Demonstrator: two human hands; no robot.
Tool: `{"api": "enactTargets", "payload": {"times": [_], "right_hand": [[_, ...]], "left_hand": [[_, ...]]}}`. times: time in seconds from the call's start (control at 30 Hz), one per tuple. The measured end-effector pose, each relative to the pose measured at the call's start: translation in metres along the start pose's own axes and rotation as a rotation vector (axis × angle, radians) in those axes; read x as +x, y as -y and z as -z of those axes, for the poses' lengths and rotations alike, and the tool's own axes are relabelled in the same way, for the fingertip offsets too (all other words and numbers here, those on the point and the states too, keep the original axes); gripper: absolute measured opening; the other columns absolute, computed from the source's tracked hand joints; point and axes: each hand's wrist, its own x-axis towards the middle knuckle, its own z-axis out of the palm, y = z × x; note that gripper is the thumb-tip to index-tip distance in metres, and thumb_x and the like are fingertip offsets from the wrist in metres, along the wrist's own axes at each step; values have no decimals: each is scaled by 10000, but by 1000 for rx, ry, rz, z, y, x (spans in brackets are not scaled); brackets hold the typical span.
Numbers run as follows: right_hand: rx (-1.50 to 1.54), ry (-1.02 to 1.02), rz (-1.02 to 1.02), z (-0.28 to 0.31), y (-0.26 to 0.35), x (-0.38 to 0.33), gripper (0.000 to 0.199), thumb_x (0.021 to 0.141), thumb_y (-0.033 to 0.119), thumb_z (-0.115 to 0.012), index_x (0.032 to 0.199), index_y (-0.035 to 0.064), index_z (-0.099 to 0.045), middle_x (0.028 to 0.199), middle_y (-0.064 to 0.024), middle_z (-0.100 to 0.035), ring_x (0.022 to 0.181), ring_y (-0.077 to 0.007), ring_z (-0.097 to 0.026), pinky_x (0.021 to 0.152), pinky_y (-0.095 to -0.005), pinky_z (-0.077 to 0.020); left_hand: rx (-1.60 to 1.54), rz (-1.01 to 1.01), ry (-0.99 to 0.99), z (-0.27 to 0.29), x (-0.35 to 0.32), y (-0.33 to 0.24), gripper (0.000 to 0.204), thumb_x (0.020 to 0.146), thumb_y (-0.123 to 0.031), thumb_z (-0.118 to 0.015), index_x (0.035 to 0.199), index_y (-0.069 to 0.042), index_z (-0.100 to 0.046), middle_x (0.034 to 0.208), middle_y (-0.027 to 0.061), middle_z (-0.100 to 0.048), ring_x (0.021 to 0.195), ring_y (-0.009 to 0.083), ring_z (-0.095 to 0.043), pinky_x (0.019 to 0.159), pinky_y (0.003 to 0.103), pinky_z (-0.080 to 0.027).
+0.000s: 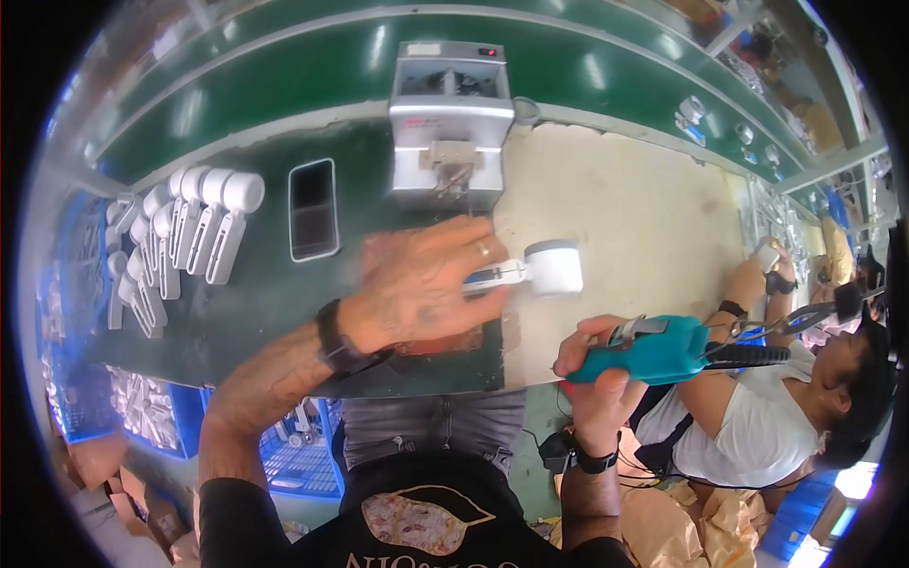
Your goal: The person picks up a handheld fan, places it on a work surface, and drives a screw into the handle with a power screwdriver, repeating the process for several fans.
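My left hand [431, 284] is closed on the handle of a white device with a thick round head [554, 269], lying sideways just above the table. In my right hand [606, 379] is a teal electric screwdriver [653, 352], its tip pointing left and its body hung from a hook and black coiled cord on the right. The screwdriver is apart from the device. Beyond my left hand stands a silver screw feeder [449, 142]. Under that hand lies a reddish-brown mat [440, 343], partly hidden by it.
Several like white devices [227, 222] lie grouped at the left. A phone-like black slab with a pale rim [313, 210] rests beside them. Blue crates [301, 459] stand below the table edge. A co-worker in a white shirt [743, 426] sits close on the right. A green belt [312, 66] runs behind.
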Motion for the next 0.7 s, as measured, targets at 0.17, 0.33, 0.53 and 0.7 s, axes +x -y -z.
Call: {"api": "enactTargets", "payload": {"times": [0.17,0.33,0.53,0.7], "right_hand": [[85,51,95,-45,8,19,806,816,735,-616,1081,-18,-507,662,-50,-497,559,-186,-506,523,-300,-398],[140,9,167,-85,11,39,827,807,827,-510,1072,44,-493,638,-24,-467,523,-160,-439,517,-303,-370],[108,46,181,-105,8,59,850,818,833,-480,1124,40,-513,640,-17,-476,532,-154,-439,532,-305,-372],[227,81,185,-109,0,63,830,797,676,-692,1128,-64,-519,689,-100,-568,590,-201,-562,545,-316,-478]], "left_hand": [[105,-124,-106,8,-32,27,241,742,-128,-762,963,-69,-690,919,80,-625,905,287,-636,795,394,-516],[48,-113,-36,-2,-49,44,353,772,-279,-778,1061,-105,-674,1232,89,-634,1103,301,-607,817,463,-452],[25,-130,23,7,-46,47,362,771,-266,-775,1062,-84,-659,1226,125,-627,1135,318,-597,866,483,-461],[-109,-122,-10,2,-46,52,361,767,-242,-771,1044,-47,-647,1219,178,-613,1145,370,-584,1011,489,-461]]}}
